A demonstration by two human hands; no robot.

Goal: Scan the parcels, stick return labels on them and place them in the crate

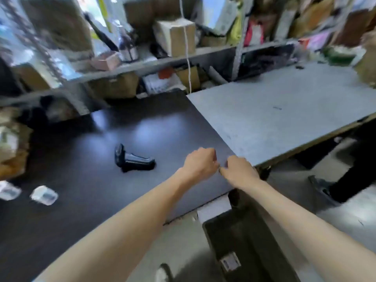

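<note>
1. Nearest the person, below and right of the scanner [134,159], a dark crate [215,231] sits on the floor. A white-labelled parcel [230,261] lies in it.
2. Two small clear-wrapped parcels [44,195] lie on the dark table [81,220], well to the left of the scanner and nearer the person. They are pale and glossy with a dark patch on top. They are too blurred to show a long axis.
3. Right of the scanner, the left hand [200,162] and right hand [238,169] meet at the fingertips over the table's right edge. Both have curled fingers. It cannot be told whether they pinch something small between them.
4. The scanner lies on its side, its handle pointing right toward the hands and its head pointing away.
5. Judged from this, the parcels lie leftward across the scanner from both hands, and the left hand is the nearer.
6. Beyond the scanner stand a grey table [284,110] and cluttered shelves [175,55].
</note>
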